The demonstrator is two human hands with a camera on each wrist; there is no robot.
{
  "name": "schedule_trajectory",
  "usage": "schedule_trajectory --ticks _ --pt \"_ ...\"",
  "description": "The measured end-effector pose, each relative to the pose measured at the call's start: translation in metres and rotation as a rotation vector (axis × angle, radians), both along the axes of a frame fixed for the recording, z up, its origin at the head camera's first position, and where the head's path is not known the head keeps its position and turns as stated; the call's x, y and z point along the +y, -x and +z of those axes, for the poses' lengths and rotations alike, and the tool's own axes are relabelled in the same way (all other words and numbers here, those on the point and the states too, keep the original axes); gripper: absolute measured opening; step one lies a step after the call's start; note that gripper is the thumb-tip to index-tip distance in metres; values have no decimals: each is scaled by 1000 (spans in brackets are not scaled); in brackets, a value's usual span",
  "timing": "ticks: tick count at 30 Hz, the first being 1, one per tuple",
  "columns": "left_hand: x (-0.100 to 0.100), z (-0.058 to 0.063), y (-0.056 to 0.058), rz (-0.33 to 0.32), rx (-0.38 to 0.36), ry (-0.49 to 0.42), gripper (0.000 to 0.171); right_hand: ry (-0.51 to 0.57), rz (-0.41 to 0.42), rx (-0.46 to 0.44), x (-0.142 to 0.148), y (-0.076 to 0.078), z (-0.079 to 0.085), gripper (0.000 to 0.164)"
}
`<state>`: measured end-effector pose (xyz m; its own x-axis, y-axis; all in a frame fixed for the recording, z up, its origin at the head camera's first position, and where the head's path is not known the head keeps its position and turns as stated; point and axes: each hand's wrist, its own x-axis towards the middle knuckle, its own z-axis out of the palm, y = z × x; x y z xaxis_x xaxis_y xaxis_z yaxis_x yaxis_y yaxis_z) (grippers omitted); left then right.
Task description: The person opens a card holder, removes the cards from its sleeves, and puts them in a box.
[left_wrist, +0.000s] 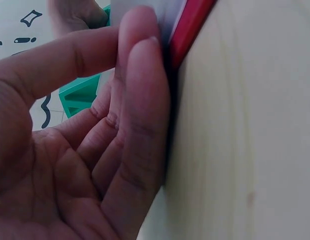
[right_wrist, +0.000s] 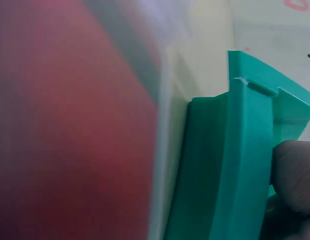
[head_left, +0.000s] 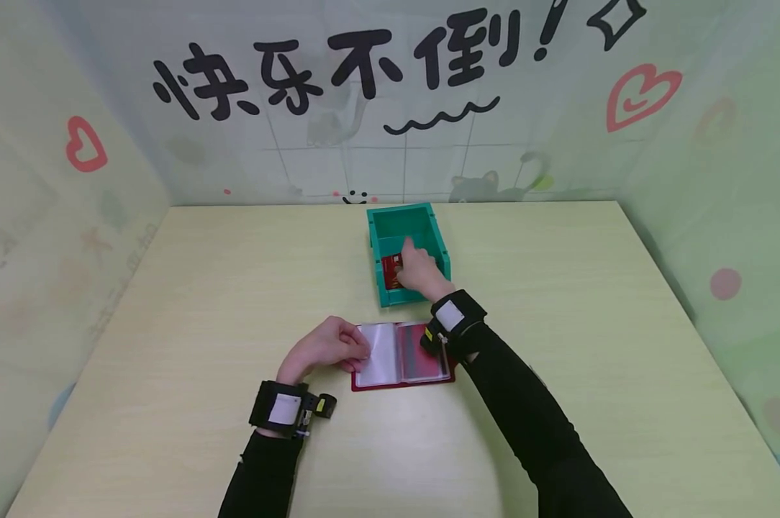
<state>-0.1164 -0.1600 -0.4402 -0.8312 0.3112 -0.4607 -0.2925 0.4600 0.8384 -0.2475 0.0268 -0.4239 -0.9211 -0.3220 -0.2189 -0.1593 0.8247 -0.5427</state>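
A small card album (head_left: 380, 352) with a dark red cover and clear pockets lies open on the table. My left hand (head_left: 333, 344) pinches its left edge between thumb and fingers; the left wrist view shows the fingertips (left_wrist: 145, 60) right at the red cover. My right hand (head_left: 422, 272) reaches into a teal plastic bin (head_left: 399, 216) behind the album. Its index finger points forward, and its thumb side overlaps a red card (head_left: 390, 273) with gold print inside. I cannot tell whether it grips the card. In the right wrist view, the bin wall (right_wrist: 239, 165) hides most of the hand.
The pale wooden table (head_left: 234, 288) stretches out around the album and bin. Printed panels stand on its left, right and back sides; the back panel (head_left: 364, 165) carries large black characters, and the bin stands close to it.
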Motion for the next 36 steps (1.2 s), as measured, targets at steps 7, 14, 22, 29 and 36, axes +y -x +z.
schedule_trajectory --ticks 7,14,22,29,36 --pt "1 1 -1 -2 8 -14 16 -89 12 142 -2 -4 -4 60" --pt "9 1 -3 42 61 105 23 24 37 358 5 -22 9 34" --pt "30 10 -11 121 195 401 63 299 31 286 39 -66 31 25" --pt "57 24 -23 79 426 626 53 445 2 166 71 -95 19 23" --pt "69 22 -31 43 731 862 32 533 -17 52 88 -108 -7 22"
